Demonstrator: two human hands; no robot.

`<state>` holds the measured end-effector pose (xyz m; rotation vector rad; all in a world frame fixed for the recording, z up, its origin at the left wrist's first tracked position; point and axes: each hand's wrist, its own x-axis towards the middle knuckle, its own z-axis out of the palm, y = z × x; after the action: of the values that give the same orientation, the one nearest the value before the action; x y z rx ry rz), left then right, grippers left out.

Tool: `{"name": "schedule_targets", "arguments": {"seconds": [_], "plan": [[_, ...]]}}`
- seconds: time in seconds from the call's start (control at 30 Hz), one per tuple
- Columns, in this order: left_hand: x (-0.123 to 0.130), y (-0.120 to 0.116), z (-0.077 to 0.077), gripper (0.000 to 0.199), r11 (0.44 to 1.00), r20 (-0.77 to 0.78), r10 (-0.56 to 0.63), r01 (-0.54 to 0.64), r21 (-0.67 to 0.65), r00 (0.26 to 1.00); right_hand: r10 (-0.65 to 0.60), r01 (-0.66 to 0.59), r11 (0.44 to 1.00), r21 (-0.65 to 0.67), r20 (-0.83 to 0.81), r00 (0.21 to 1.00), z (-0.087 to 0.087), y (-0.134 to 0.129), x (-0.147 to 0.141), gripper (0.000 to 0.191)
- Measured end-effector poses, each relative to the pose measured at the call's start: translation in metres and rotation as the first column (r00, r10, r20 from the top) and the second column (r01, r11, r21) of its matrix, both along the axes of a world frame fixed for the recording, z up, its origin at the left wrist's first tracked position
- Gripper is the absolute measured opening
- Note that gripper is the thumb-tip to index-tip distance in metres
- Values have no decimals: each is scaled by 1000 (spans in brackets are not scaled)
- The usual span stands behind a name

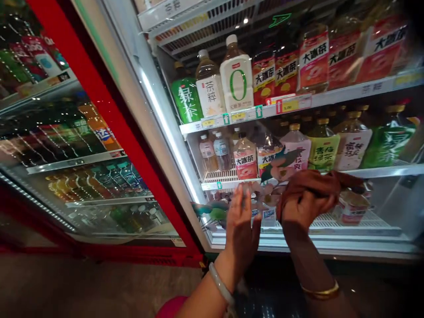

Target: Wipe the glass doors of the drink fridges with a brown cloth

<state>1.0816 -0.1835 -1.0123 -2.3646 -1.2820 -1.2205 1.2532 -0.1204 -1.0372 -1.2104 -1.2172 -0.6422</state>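
My right hand (299, 215) is closed around a bunched brown cloth (311, 189), which lies against the cooler's glass front at the lower shelves. A gold bracelet circles that wrist. To its left, my left hand (241, 229) holds nothing; its fingers are stretched upward with the palm facing the glass, and whether it touches I cannot tell. It wears a pale bangle. Leaf and flower decals (281, 164) show on the glass around both hands. Behind it stand drink bottles, among them a pink-labelled tea bottle (245, 158) and a yellow-green one (323, 148).
An upper shelf (334, 99) carries several large tea bottles and price tags. On the left, a red-framed cooler (109, 132) holds rows of drinks. A vertical light strip (165, 123) runs along the cooler's inner edge. Dark floor (99, 287) lies below.
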Motion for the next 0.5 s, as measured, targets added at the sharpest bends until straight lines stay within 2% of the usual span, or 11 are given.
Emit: {"name": "schedule_targets", "arguments": {"seconds": [0.07, 0.1, 0.13, 0.17, 0.2, 0.27, 0.3, 0.33, 0.37, 0.43, 0.5], "plan": [[-11, 16, 8, 73, 994, 83, 84, -89, 56, 993, -73, 75, 996, 42, -38, 997, 17, 0, -24, 22], [-16, 25, 11, 72, 990, 117, 106, -116, 78, 988, -60, 59, 998, 35, 25, 998, 23, 0, -37, 18], [-20, 32, 13, 71, 987, 142, 114, -129, 97, 983, -3, -1, 1000, 21, 160, 987, 27, -1, -47, 16], [-24, 38, 16, 70, 985, 161, 118, -135, 103, 980, 78, -83, 997, 1, 331, 940, 29, -1, -53, 17], [-28, 43, 18, 70, 986, 174, 120, -138, 95, 977, 154, -169, 986, -18, 505, 849, 30, -1, -54, 22], [-34, 49, 22, 70, 987, 191, 134, -148, 61, 972, 222, -286, 957, -47, 753, 619, 33, 0, -39, 34], [-37, 49, 25, 71, 987, 194, 146, -157, 45, 970, 218, -307, 950, -49, 810, 544, 39, 2, -25, 38], [-41, 49, 28, 71, 985, 196, 157, -167, 34, 968, 212, -296, 953, -59, 828, 519, 47, 3, -11, 35], [-44, 48, 31, 71, 984, 201, 167, -176, 32, 965, 196, -280, 959, -36, 798, 569, 58, 5, 1, 29], [-51, 46, 38, 71, 979, 234, 182, -197, 41, 955, 126, -200, 979, 48, 629, 767, 85, 7, 9, 19], [-56, 45, 44, 72, 976, 277, 191, -211, 45, 942, 48, -98, 990, 105, 404, 914, 105, 5, -8, 23]]}}
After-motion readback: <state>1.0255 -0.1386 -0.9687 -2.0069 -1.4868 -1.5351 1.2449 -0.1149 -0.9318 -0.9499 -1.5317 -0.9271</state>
